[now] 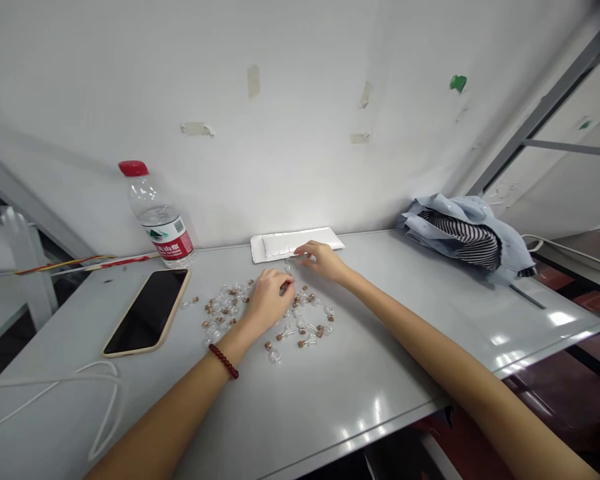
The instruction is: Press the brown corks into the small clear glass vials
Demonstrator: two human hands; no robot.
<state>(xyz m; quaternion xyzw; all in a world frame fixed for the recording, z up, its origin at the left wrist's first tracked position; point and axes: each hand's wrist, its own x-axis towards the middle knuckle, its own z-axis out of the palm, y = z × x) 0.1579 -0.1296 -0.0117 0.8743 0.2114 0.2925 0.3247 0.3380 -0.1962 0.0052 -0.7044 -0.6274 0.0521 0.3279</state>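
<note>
Many tiny clear glass bottles with cork stoppers [309, 343] lie scattered over the grey table, on both sides of my left hand [271, 297]. That hand is over the pile with its thumb and index finger curled together into a ring; whatever is in the pinch, if anything, cannot be made out. Farther back, my right hand [323, 260] hovers by the front edge of a white padded envelope [300, 243], its fingers bent and slightly apart. Just left of its fingertips is one small clear bottle [287, 269]. Nothing shows in the right hand.
A phone [147, 312] lies left of the bottles, with a red-capped water bottle [160, 220] behind it. White cables [113, 393] curl at the front left. A blue bag with striped cloth [465, 237] rests at the back right. The white wall [300, 167] closes the rear.
</note>
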